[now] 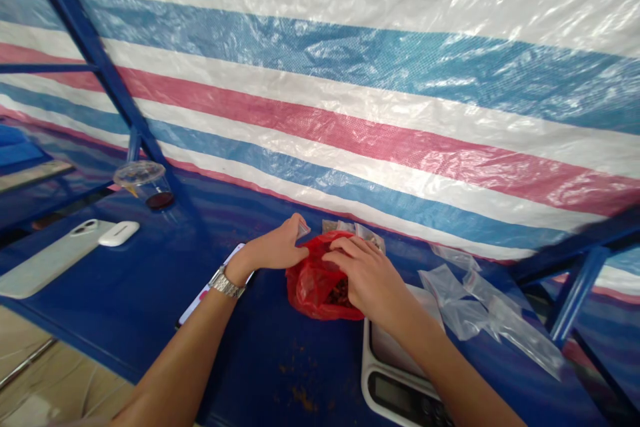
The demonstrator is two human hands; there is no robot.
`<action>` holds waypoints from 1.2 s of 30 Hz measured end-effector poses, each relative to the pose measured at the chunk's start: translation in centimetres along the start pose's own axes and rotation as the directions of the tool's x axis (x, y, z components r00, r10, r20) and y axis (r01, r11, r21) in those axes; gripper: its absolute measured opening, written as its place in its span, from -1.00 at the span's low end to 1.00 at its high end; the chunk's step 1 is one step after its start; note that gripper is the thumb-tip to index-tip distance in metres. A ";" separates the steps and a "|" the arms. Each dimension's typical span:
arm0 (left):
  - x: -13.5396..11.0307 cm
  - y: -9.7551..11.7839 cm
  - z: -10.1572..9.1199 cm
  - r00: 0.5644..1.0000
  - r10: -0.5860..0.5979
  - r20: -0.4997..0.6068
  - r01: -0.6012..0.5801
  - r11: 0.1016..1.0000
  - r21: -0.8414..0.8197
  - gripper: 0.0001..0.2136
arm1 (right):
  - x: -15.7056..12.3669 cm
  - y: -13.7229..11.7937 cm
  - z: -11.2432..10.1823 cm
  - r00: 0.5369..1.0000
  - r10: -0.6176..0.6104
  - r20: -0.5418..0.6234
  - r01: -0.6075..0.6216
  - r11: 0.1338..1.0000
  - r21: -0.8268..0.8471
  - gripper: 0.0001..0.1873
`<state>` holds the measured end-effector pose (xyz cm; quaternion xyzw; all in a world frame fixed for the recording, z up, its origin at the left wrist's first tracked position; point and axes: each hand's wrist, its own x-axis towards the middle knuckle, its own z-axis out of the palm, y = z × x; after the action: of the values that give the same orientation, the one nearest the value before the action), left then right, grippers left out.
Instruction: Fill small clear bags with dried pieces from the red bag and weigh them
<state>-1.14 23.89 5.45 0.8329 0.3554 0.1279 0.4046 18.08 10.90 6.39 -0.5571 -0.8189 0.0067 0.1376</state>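
Note:
A crumpled red plastic bag (306, 290) sits on the blue table with its mouth open upward; dark reddish-brown bits (340, 293) show inside. My left hand (277, 247), with a metal watch at the wrist, is at the bag's left rim. A small piece of clear plastic bag (303, 229) shows between its thumb and fingers. From the right, my right hand (370, 273) bends its fingers over the red bag's mouth and rim. Its thumb is hidden. Under my right forearm lies a white digital scale (373, 377), partly covered.
Clear zip bags (463, 310) lie at right; small filled packets (345, 227) sit behind the red bag. A phone (210, 287) lies beneath my left wrist. Farther left are another phone (50, 257), a white case (119, 233) and a plastic cup (150, 183). A striped tarp (320, 93) hangs behind.

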 end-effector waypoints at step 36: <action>-2.3 3.1 1.1 0.981 -0.148 0.125 0.126 0.978 0.167 -0.56 | 0.1 1.2 -0.3 0.968 0.169 0.185 -0.169 0.985 -0.016 -0.42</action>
<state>-0.72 20.41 7.29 0.8426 0.3924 0.0138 0.3685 19.24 11.41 6.50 -0.6218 -0.7777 0.0704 0.0596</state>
